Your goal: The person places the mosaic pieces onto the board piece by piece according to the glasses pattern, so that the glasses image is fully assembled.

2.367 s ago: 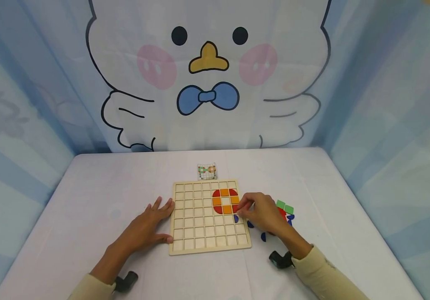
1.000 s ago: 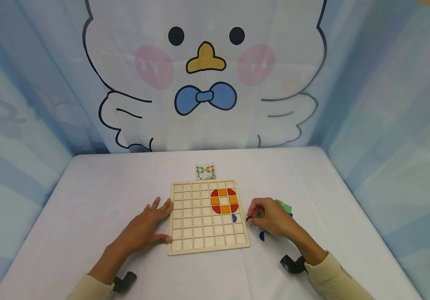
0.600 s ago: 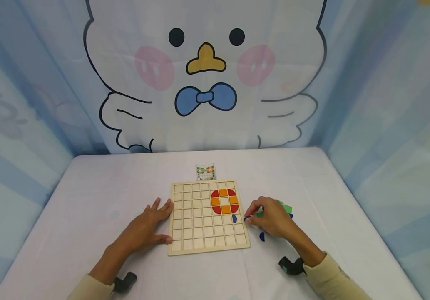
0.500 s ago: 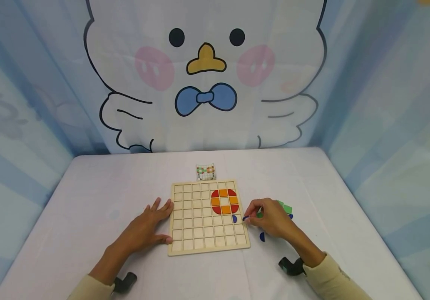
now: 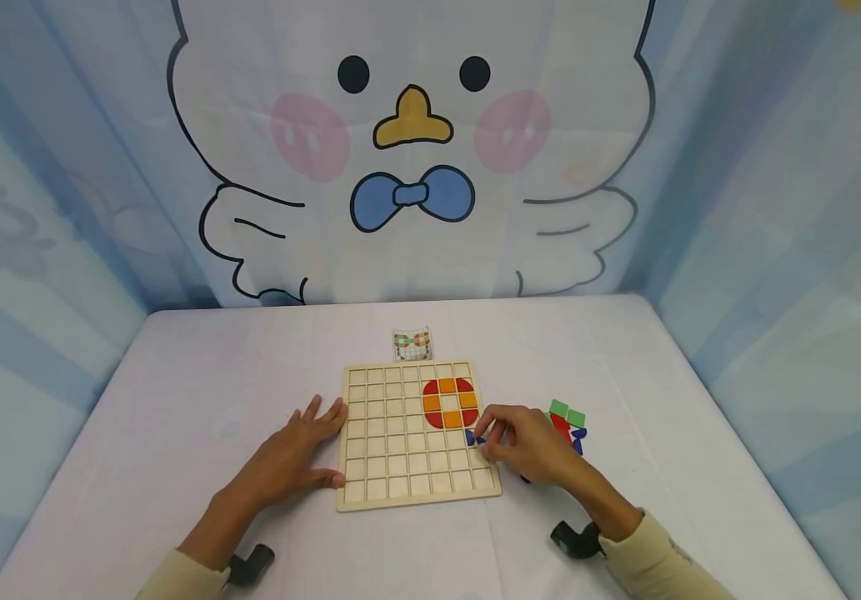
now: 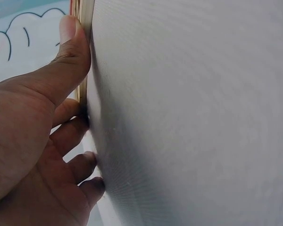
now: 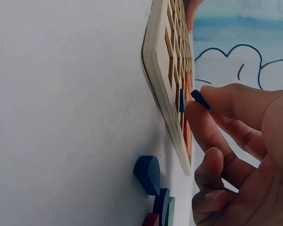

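Observation:
A wooden grid board [image 5: 392, 467] lies on the table with red and orange tiles [image 5: 451, 420] forming a ring at its upper right. Just below the ring, a blue half-round tile [image 5: 469, 437] sits in a cell. My right hand [image 5: 528, 443] is over the board's right edge, pinching another blue half-round tile [image 7: 200, 100] between thumb and index finger, beside the one on the board. My left hand [image 5: 298, 450] is spread along the board's left side, thumb [image 6: 73, 52] and fingertips touching its edge.
Loose green tiles [image 5: 568, 414], red tiles [image 5: 561, 427] and blue tiles [image 5: 578, 442] lie right of the board, partly behind the right hand. A blue tile [image 7: 147, 173] lies near the board's edge. A small pattern card [image 5: 411, 343] lies behind the board on the white table [image 5: 250, 350].
My right hand has carried the blue half-round tile left, from beside the board to over its right-hand cells, uncovering more loose tiles. The left hand has stayed in place.

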{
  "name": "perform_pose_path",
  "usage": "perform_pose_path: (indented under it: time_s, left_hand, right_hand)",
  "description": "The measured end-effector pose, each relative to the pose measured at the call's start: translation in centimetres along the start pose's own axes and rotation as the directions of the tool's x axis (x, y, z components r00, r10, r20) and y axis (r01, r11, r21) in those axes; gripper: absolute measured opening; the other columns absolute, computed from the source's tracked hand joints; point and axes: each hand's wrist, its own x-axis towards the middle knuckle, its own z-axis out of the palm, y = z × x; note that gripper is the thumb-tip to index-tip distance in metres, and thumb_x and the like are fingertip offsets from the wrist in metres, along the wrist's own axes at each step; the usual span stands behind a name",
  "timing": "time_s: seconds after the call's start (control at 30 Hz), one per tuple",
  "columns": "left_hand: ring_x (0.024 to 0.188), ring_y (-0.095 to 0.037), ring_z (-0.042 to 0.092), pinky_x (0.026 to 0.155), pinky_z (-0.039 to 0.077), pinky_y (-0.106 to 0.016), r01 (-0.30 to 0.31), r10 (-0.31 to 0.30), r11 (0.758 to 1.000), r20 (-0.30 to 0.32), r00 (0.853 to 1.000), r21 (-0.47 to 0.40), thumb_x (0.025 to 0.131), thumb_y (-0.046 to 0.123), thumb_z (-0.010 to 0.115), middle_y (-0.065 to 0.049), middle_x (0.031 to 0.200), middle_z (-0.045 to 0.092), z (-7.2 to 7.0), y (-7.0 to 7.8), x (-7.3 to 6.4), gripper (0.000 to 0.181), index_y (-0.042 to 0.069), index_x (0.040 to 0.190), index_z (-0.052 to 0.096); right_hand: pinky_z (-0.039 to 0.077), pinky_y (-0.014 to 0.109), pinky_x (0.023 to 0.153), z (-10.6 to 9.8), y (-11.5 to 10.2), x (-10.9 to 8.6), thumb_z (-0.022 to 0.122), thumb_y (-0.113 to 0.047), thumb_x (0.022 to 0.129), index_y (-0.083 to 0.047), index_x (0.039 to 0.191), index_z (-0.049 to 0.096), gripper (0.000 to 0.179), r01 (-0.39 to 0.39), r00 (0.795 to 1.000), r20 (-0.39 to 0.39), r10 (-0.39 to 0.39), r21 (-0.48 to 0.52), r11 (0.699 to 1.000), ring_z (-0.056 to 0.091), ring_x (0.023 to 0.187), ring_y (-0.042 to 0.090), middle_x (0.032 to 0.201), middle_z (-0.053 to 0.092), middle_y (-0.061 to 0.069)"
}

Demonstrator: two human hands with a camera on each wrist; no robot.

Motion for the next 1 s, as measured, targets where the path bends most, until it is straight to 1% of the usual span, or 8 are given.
perform_pose_path:
  time_s: [0.2, 0.37, 0.47, 0.6, 0.83, 1.0]
  left_hand:
    - [0.162, -0.046, 0.025, 0.127, 0.03, -0.067, -0.014, 0.014, 1.0, -0.009, 1.0, 0.005, 0.076, 0.043, 0.091, -0.011, 0.171, 0.034, 0.1, 0.0, 0.0, 0.107, 0.009, 0.164, 0.039]
    - [0.161, -0.046, 0.025, 0.127, 0.03, -0.067, -0.022, 0.022, 1.0, -0.011, 1.0, 0.007, 0.076, 0.042, 0.091, -0.011, 0.171, 0.035, 0.1, 0.0, 0.0, 0.107, 0.008, 0.164, 0.039]
    - [0.162, -0.046, 0.025, 0.127, 0.03, -0.067, -0.017, 0.017, 1.0, -0.008, 1.0, 0.004, 0.077, 0.042, 0.091, -0.011, 0.171, 0.035, 0.0, 0.0, 0.0, 0.107, 0.008, 0.164, 0.039]
    - [0.162, -0.046, 0.024, 0.127, 0.03, -0.067, -0.017, 0.017, 1.0, -0.007, 1.0, 0.002, 0.077, 0.042, 0.091, -0.011, 0.171, 0.035, 0.0, 0.0, 0.0, 0.107, 0.008, 0.164, 0.039]
    - [0.161, -0.047, 0.025, 0.125, 0.031, -0.069, -0.025, 0.025, 1.0, -0.013, 1.0, -0.001, 0.077, 0.043, 0.09, -0.011, 0.171, 0.035, 0.0, -0.1, 0.0, 0.106, 0.009, 0.164, 0.04]
    - [0.161, -0.046, 0.025, 0.126, 0.031, -0.069, -0.023, 0.023, 1.0, -0.013, 1.0, 0.0, 0.077, 0.043, 0.09, -0.011, 0.171, 0.035, 0.0, -0.1, 0.0, 0.106, 0.009, 0.164, 0.04]
  right_hand:
    - [0.044, 0.021, 0.06, 0.6, -0.2, 0.0, 0.086, -0.016, 0.09, -0.024, 0.096, 0.073, 0.016, -0.01, 1.0, -0.005, 0.01, -0.017, 1.0, 0.054, 0.069, 0.013, 0.078, 0.067, -0.013]
    - [0.045, 0.023, 0.067, 1.1, -0.4, 0.0, 0.088, -0.016, 0.088, -0.027, 0.09, 0.074, 0.018, -0.025, 0.999, -0.044, 0.021, -0.07, 0.997, 0.054, 0.076, 0.012, 0.078, 0.064, -0.015]
    - [0.045, 0.025, 0.07, 1.3, -0.6, 0.0, 0.09, -0.017, 0.086, -0.027, 0.086, 0.075, 0.018, -0.046, 0.997, -0.07, 0.04, -0.087, 0.995, 0.055, 0.078, 0.011, 0.075, 0.064, -0.014]
    - [0.046, 0.026, 0.072, 1.5, -0.9, 0.1, 0.092, -0.018, 0.084, -0.027, 0.081, 0.075, 0.019, -0.065, 0.995, -0.086, 0.056, -0.1, 0.993, 0.056, 0.077, 0.009, 0.072, 0.063, -0.013]
    - [0.047, 0.024, 0.069, 1.5, -1.2, 0.2, 0.094, -0.018, 0.081, -0.025, 0.077, 0.072, 0.024, -0.066, 0.994, -0.092, 0.055, -0.121, 0.99, 0.056, 0.073, 0.009, 0.071, 0.062, -0.012]
    - [0.046, 0.024, 0.069, 1.6, -1.4, 0.4, 0.094, -0.018, 0.081, -0.025, 0.075, 0.074, 0.023, -0.054, 0.995, -0.093, 0.043, -0.114, 0.992, 0.058, 0.071, 0.007, 0.068, 0.063, -0.014]
